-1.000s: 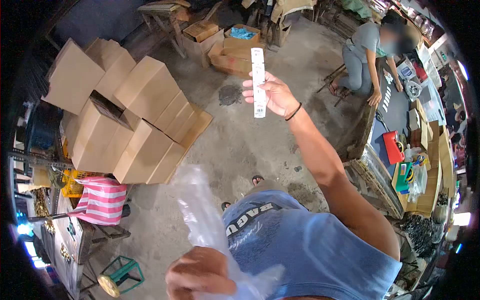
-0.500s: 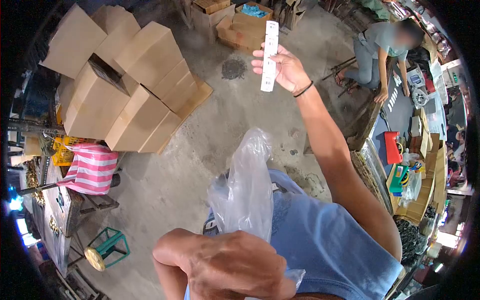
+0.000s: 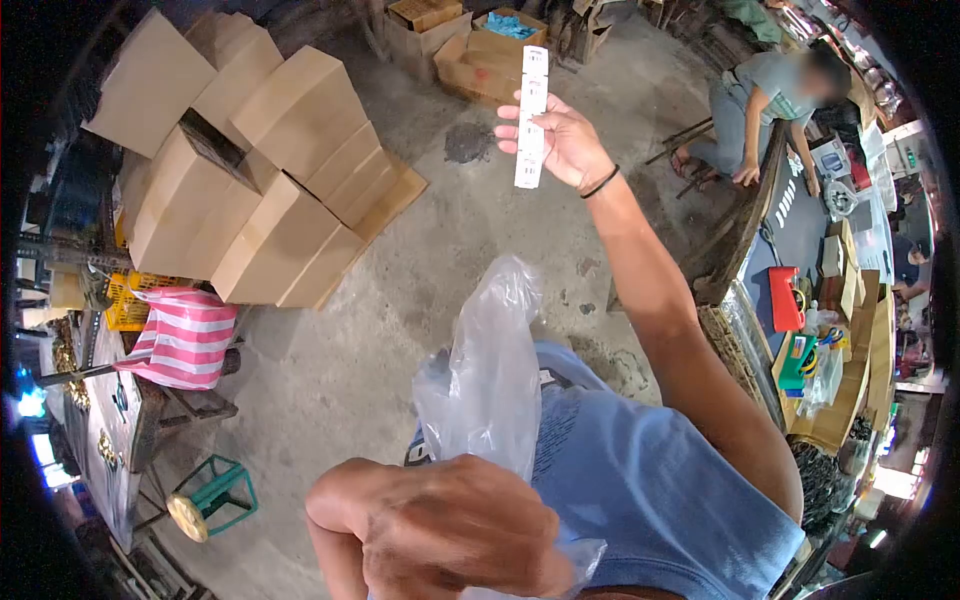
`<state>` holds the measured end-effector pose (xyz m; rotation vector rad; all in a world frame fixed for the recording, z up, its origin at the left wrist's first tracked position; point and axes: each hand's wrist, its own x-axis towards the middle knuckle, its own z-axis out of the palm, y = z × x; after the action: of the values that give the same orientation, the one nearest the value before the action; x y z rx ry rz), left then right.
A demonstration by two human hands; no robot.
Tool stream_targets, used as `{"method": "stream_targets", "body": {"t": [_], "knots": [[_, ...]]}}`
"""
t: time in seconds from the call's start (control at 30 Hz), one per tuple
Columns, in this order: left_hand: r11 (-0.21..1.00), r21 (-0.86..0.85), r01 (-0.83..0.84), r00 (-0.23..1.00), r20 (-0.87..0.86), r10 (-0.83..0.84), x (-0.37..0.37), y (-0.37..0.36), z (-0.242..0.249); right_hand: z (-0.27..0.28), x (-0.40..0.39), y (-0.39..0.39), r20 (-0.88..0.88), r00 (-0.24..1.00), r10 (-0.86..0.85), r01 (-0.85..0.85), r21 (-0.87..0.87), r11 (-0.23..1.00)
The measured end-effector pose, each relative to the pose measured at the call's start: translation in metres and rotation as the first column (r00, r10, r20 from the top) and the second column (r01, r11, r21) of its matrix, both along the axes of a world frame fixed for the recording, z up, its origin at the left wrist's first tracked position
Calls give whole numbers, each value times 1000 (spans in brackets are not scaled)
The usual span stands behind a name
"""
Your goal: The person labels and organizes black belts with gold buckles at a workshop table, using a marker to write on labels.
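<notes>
My right hand (image 3: pixel 562 142) is stretched out ahead at the end of a raised arm, a dark band round its wrist. Thumb and fingers pinch a narrow white strip of printed labels (image 3: pixel 531 118), held nearly upright with small dark print on each section. Close to my chest, my left hand (image 3: pixel 465 525) is closed in a fist round a clear plastic bag (image 3: pixel 492 380). Most of the bag stands up above the fist, crumpled and see-through, and a small end of it sticks out below. The fingertips of this hand are hidden.
Cardboard boxes (image 3: pixel 265 185) stand at left, near a pink-striped bag (image 3: pixel 188 338) and a green-framed stool (image 3: pixel 218 497). At right, a workbench (image 3: pixel 765 255) bears a red tape dispenser (image 3: pixel 786 298) and a green one (image 3: pixel 797 362). Another person (image 3: pixel 752 110) leans over its far end.
My right hand and the label strip have shifted slightly left and down. My left fist and the bag have moved a little left. The other person's hands have shifted at the bench.
</notes>
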<state>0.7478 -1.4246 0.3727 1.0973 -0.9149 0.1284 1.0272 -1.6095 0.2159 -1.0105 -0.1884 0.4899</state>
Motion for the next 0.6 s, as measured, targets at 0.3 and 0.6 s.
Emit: {"method": "stream_targets", "body": {"t": [0.3,0.6], "knots": [[994,-39,104,989,-98,-108,-14,-2,-16,1,0,4,-6,1000,-8,8,-8,1000],[992,-117,47,994,-93,-58,-10,-2,-7,3,2,6,12,1000,26,-26,-2,1000]]}}
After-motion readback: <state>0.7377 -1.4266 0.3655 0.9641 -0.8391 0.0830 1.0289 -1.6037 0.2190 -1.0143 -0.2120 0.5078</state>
